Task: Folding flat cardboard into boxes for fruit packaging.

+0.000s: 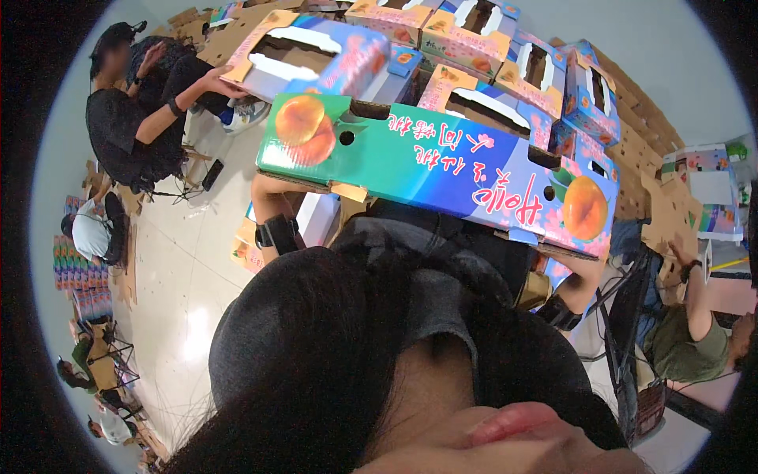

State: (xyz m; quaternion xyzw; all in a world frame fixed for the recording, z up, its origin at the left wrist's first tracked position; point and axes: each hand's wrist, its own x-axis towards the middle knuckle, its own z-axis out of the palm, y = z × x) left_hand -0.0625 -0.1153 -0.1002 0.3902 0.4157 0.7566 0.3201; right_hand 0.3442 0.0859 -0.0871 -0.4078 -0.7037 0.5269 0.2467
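Note:
A long printed fruit carton (442, 170), green turning to blue with peach pictures at both ends, spans the space before my torso. Holes and cut-outs mark its upper face. My left hand (271, 189) supports its left end from below, a black band around the wrist. Under the right end, my right hand (583, 273) holds it too, also above a black wristband. The carton hides most of the fingers of both hands. Just beyond stands a row of similar cartons with white-edged handle openings, including an open-topped one (482, 110).
At the far left, a seated person (130, 126) grips another carton (316, 59). A person in a green top (687, 347) works at the right beside brown cardboard (671, 225). Stacked cartons (79, 265) and more people line the left wall beyond the pale floor (185, 261).

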